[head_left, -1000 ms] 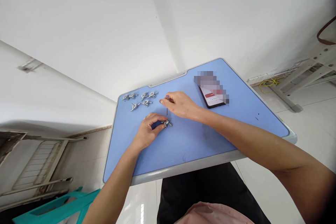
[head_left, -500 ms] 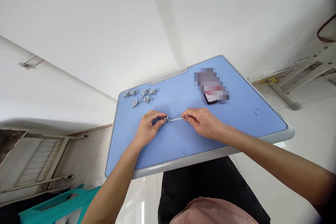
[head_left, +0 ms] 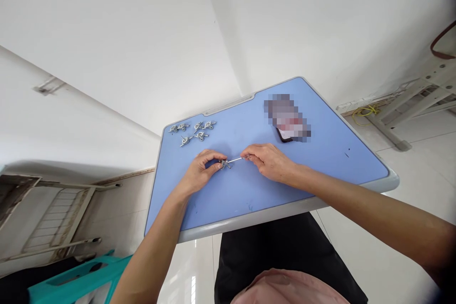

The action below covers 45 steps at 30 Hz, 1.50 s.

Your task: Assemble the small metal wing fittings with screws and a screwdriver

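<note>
My left hand (head_left: 201,173) pinches a small silver metal fitting with short arms (head_left: 224,165) between thumb and fingertips, just above the blue tabletop (head_left: 228,204). From the right, my right hand (head_left: 270,160) holds a thin, straight metal rod (head_left: 235,159), like a slim screwdriver shaft. Its far tip meets the fitting, though the exact contact is too small to make out. The rod's near end is mostly covered by my fingers. Several similar metal fittings (head_left: 201,136) lie in a loose group beyond my left hand.
A phone (head_left: 285,134), partly pixelated, lies at the back right of the table. White wall (head_left: 160,33) rises behind. A teal plastic stool (head_left: 78,280) stands at lower left, a metal frame (head_left: 392,123) at right with a yellow cord (head_left: 363,113) near it.
My right hand has moved slightly left and up, and the rod now slants more, with less of it showing. The left hand keeps its pinch on the fitting, which looks slightly turned.
</note>
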Tool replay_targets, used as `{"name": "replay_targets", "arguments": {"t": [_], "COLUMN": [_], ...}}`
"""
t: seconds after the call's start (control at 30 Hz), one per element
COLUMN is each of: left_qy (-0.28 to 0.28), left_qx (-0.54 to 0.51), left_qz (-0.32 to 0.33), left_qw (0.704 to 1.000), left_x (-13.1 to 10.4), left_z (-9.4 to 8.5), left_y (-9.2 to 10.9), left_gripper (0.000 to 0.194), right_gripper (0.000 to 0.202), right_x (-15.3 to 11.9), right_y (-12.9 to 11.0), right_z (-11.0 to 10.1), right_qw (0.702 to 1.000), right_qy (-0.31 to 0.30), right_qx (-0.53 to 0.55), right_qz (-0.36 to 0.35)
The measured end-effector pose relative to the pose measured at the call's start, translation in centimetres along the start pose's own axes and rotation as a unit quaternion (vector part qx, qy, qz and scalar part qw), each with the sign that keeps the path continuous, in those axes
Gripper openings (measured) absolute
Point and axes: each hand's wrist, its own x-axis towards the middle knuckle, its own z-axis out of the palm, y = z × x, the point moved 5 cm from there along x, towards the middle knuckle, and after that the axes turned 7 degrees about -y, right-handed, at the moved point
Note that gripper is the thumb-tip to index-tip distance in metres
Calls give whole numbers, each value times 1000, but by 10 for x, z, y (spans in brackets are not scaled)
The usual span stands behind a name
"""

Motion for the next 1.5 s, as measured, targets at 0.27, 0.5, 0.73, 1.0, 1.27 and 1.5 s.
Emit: {"name": "replay_targets", "arguments": {"t": [0.27,0.5,0.73,1.0,1.27,1.5], "left_qy": [15,29,62,128,138,148], "left_qx": [-8,21,46,43,67,130], "left_qz": [22,56,24,-22,-23,-9], "left_qw": [1000,998,997,991,988,980], "left_x": [-1,-2,-7,-7,-7,-10], "left_z": [1,4,12,10,14,13], "left_y": [-2,2,2,5,10,15], "left_gripper": [17,14,18,7,3,3], "right_gripper": [33,33,24,15,9,12], "right_x": [5,7,-12,17,45,50], "right_y": [-6,-8,-3,-6,-16,-26], "right_z": [3,4,-8,8,19,24], "right_qw": [997,991,989,978,982,968], "right_qy": [17,12,37,71,-13,-45], "right_qx": [-46,-100,-81,73,-19,-142], "right_qz": [63,87,122,181,189,203]}}
